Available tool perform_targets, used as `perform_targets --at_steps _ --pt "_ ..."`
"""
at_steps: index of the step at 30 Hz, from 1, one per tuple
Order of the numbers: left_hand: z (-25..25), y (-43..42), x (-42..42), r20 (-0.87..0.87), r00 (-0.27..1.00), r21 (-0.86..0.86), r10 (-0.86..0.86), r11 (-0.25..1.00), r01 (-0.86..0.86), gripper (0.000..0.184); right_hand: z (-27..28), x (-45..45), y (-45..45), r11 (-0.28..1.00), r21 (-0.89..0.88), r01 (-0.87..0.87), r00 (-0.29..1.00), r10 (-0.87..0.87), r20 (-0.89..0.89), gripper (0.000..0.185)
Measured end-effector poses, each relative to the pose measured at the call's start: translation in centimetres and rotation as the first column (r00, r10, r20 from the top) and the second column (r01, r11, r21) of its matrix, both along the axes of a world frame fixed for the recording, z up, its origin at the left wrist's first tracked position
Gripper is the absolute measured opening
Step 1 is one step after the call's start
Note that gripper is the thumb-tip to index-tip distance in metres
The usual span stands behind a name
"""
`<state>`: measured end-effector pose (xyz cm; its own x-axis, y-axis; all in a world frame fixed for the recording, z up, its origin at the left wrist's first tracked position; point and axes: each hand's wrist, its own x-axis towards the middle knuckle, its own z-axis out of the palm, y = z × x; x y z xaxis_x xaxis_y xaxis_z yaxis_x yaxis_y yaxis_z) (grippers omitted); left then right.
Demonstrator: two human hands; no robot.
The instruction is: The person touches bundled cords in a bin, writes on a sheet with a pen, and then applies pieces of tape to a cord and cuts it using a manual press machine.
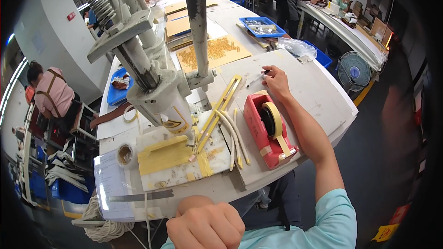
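Right of centre, the right hand [277,83] is pinching a pen [255,80]; gripping firmly should help. At bottom, the left hand [207,224] is making a fist; can't tell if empty.

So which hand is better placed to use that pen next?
Probably the right hand: it is right at the pen, while the left hand is curled near the body.

Marks [254,129] on tape disp. [262,142], sheet [115,198] txt, all illegible
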<state>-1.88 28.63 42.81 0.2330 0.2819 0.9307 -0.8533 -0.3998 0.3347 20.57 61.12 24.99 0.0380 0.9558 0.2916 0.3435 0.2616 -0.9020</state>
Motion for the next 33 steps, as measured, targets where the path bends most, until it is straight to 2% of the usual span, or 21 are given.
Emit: perform_targets --at_steps 12,23,30,33 --pt "0.0 0.1 0.1 -0.003 1.0 0.021 -0.003 1.0 0.004 0.03 -0.1 0.0 0.1 1.0 -0.03 -0.005 1.0 0.005 -0.025 0.042" --pt "0.0 0.0 0.1 -0.003 1.0 0.008 0.004 1.0 -0.004 0.031 -0.5 0.2 0.5 1.0 0.01 -0.008 1.0 0.008 0.023 0.044" --pt "0.1 0.3 -0.3 -0.022 1.0 0.041 0.014 0.999 -0.013 0.032 0.5 -0.2 -0.5 1.0 0.014 0.016 1.0 -0.015 -0.014 0.046" --pt "0.1 0.6 -0.3 -0.025 0.999 0.048 0.021 0.999 -0.02 0.031 0.8 -0.7 -0.8 0.997 0.013 -0.075 0.997 0.076 -0.028 0.05"
